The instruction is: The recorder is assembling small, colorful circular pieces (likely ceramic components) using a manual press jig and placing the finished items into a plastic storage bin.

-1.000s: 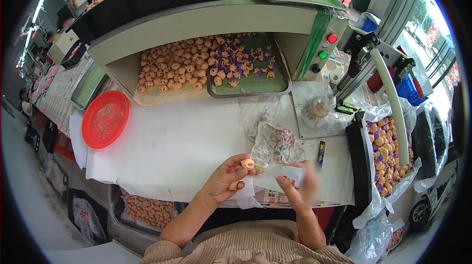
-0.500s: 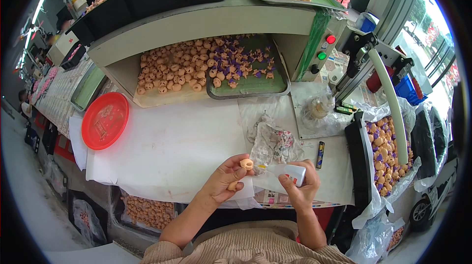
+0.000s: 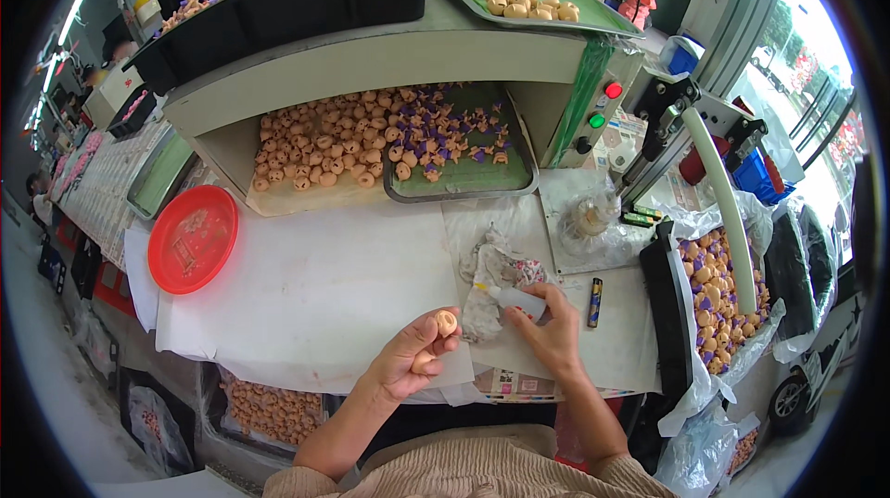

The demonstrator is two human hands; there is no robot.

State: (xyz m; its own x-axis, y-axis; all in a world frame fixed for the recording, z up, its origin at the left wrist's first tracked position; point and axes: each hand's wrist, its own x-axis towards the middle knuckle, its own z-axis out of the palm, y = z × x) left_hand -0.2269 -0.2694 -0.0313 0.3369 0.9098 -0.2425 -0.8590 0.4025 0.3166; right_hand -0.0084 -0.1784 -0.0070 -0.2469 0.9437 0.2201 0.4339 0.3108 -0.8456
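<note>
Pinched in the fingertips of my left hand (image 3: 403,356) is a small tan doll head (image 3: 446,323), with an opening facing up. A second tan piece (image 3: 424,363) shows lower in the same hand, partly hidden by the fingers. My right hand (image 3: 556,338) is closed around a white squeeze bottle (image 3: 517,300) with a yellow tip. The bottle tilts low, its tip pointing left over a crumpled, stained cloth (image 3: 489,261). Whether the tip touches the cloth I cannot tell.
Many tan heads (image 3: 320,141) lie under the machine's shelf, beside a green-lined tray (image 3: 473,185) of purple-and-tan figures. A red plate (image 3: 193,240) is at left. Right are a lighter (image 3: 594,302), a lever press (image 3: 644,164) and a black bin (image 3: 667,312) of finished-looking pieces.
My right hand has drawn the bottle away from the doll head, to the cloth. My left hand has shifted slightly left and down, the head still in its fingers. The whole view has shifted slightly.
</note>
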